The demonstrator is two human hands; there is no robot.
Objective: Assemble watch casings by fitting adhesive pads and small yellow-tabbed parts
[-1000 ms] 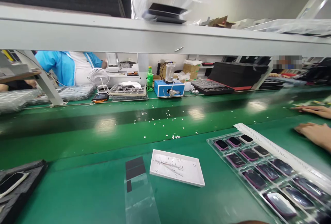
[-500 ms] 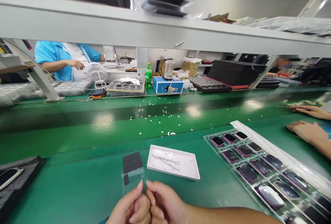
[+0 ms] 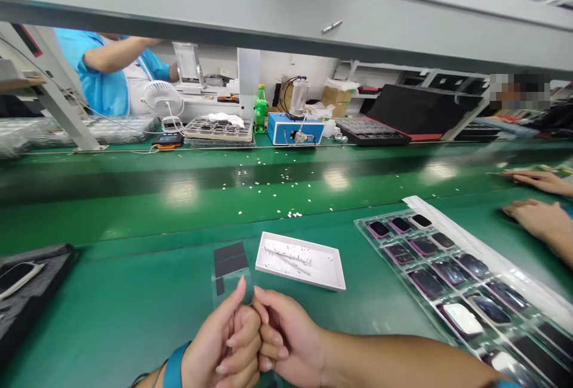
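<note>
My left hand (image 3: 235,340) and my right hand (image 3: 290,331) are pressed together at the bottom middle, fingers curled and thumbs pointing up. Whatever the fingers may hold is hidden. A blue band circles my left wrist. Just beyond the hands lies a clear film sheet (image 3: 230,283) with dark rectangular pieces (image 3: 230,258) on it. To its right sits a shallow white tray (image 3: 333,283) holding tweezers (image 3: 286,259) and small dark bits. Neither hand touches the tray.
A clear plastic tray (image 3: 380,251) of watch-like units stands at the right, beside another person's hands (image 3: 537,215). A dark foam tray (image 3: 49,268) lies at the left. White scraps (image 3: 293,215) dot the green surface. A grey shelf beam (image 3: 286,12) crosses above; another person works behind.
The view has tipped down, so the bench sits higher. My hands stay together, with more of both showing. The person at the back has raised an arm.
</note>
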